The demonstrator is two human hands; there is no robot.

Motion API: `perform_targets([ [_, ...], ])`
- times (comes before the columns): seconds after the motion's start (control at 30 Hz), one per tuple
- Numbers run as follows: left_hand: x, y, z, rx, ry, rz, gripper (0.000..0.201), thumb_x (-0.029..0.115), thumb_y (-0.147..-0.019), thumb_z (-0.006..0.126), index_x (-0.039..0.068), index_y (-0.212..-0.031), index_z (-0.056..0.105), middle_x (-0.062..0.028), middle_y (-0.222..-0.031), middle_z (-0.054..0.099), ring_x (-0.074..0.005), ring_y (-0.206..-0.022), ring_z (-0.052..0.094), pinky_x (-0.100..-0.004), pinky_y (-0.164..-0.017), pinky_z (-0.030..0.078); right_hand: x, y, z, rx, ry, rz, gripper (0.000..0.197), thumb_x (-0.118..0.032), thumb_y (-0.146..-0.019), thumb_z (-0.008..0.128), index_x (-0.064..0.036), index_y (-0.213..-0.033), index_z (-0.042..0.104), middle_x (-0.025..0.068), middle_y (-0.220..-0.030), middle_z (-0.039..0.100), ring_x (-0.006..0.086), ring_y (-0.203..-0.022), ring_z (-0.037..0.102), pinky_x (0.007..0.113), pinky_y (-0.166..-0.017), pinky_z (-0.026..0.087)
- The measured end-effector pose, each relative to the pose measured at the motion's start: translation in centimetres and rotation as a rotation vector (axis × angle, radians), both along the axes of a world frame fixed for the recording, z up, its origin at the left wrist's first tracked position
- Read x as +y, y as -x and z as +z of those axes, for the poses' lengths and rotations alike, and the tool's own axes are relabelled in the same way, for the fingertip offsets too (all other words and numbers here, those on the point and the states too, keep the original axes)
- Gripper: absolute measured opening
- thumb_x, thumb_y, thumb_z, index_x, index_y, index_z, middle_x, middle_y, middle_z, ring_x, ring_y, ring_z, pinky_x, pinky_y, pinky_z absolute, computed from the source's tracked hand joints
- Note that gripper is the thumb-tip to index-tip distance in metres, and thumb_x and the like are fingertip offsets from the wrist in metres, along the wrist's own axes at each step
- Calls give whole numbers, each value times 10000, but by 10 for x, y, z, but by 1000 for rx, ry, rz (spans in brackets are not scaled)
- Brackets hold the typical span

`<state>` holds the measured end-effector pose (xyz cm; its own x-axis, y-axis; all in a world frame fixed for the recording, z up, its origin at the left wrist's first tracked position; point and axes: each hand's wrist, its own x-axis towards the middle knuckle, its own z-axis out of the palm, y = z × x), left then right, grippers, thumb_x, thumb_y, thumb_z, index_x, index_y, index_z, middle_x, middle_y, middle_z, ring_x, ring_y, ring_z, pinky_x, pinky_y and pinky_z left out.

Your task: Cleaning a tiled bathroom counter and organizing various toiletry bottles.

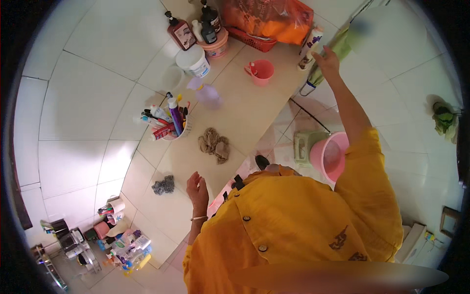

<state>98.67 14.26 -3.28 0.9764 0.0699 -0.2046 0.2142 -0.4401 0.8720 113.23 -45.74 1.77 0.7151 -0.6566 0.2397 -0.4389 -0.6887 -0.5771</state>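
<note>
My right hand reaches to the far right end of the counter, thumb and forefinger apart, beside a slim white container with dark and purple print. Whether the fingertips touch it I cannot tell. My left hand hovers by the counter's near edge, its fingers loosely bent and apart, holding nothing. Closest to it are a grey scouring pad and a crumpled brown cloth or mesh, both lying on the beige counter. A pink mug stands left of my right hand.
Along the wall stand a lilac spray bottle, a basket of tubes and brushes, a white tub, pump bottles and an orange bag. A pink bucket and green stool stand on the floor.
</note>
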Motion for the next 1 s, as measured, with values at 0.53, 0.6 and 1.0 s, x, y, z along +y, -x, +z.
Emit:
perform_targets([
  [0.53,-29,-16,13,54,10,-28,287,72,-841,539,-19,-1113,532,-145,-1005,574,-226,-930,588,-306,-772,492,0,-37,-24,-153,-621,-149,312,-244,-721,701,-6,-894,598,95,-840,616,226,-764,609,357,-621,503],
  [0.6,-34,-18,10,0,37,-74,284,69,-844,533,-13,-1115,529,-144,-1009,574,-216,-943,585,-301,-740,501,-13,-27,-25,-167,-742,-213,275,-192,-735,690,-8,-913,590,80,-848,609,202,-758,605,331,-584,519],
  [1.0,-154,-66,89,-198,0,-576,558,117,-731,651,22,-1233,426,-161,-1117,501,-308,-1099,456,-369,-790,475,194,42,44,114,-989,782,361,-200,-741,695,-54,-1038,550,25,-837,619,131,-718,604,258,-578,494],
])
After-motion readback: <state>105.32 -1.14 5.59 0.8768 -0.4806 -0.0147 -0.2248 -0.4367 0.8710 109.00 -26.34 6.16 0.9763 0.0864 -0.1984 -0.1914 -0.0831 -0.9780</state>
